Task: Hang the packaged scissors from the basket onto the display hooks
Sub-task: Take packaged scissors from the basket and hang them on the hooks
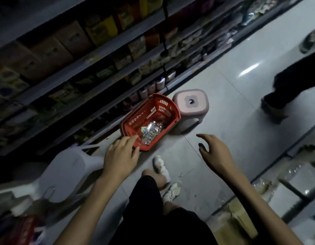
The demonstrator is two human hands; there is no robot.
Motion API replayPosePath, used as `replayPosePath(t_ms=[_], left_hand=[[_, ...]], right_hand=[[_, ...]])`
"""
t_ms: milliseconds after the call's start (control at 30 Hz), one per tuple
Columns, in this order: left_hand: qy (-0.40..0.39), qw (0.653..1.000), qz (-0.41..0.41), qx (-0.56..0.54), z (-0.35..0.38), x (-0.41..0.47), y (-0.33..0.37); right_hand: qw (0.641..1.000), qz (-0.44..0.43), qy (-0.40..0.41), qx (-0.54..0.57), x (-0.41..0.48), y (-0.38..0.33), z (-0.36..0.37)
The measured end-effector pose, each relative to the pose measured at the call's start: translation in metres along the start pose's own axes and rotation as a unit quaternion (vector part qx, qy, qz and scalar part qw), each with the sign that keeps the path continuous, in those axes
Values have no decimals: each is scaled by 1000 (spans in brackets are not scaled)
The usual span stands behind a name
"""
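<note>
One red basket [171, 103] on the floor [224, 89] beside one pink stool [199, 110] holds a heap of packaged scissors [151, 132] too blurred to count; the left hand [120, 157], fingers loosely spread, hovers at its near rim, the right hand [215, 153] hangs splayed, both empty

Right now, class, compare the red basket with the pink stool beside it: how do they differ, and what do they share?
The basket is red; the stool is pink. The basket is open-topped with slotted walls and holds shiny packets; the stool has a closed top with one dark hole and carries nothing. The left hand is at the basket's near rim; the stool is untouched. Both stand side by side on the floor.
</note>
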State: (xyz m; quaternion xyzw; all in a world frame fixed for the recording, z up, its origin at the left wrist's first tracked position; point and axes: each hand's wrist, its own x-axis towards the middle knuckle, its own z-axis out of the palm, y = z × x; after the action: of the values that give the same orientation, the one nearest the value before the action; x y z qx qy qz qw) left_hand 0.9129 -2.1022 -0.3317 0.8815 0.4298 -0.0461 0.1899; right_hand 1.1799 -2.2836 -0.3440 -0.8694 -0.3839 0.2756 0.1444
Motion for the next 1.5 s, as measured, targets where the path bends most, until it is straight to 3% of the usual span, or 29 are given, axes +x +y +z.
replayPosePath(t_ms=[300, 633, 867, 1033, 1333, 1500], left_hand=[[-16, 989, -143, -38, 38, 63, 11], [-22, 953, -294, -75, 89, 121, 29], [-57, 906, -405, -108, 220, 184, 28], [-72, 886, -435, -146, 324, 235, 1], [-100, 894, -391, -194, 532, 347, -92], [-123, 941, -306, -81, 613, 395, -143]], right_hand=[[983, -106, -108, -104, 118, -2, -21], [929, -208, -225, -207, 266, -5, -18], [855, -285, -345, -262, 391, 24, 99], [838, -263, -388, -279, 453, 53, 196], [834, -206, -422, -289, 539, 95, 385], [841, -188, -410, -300, 575, 119, 476]])
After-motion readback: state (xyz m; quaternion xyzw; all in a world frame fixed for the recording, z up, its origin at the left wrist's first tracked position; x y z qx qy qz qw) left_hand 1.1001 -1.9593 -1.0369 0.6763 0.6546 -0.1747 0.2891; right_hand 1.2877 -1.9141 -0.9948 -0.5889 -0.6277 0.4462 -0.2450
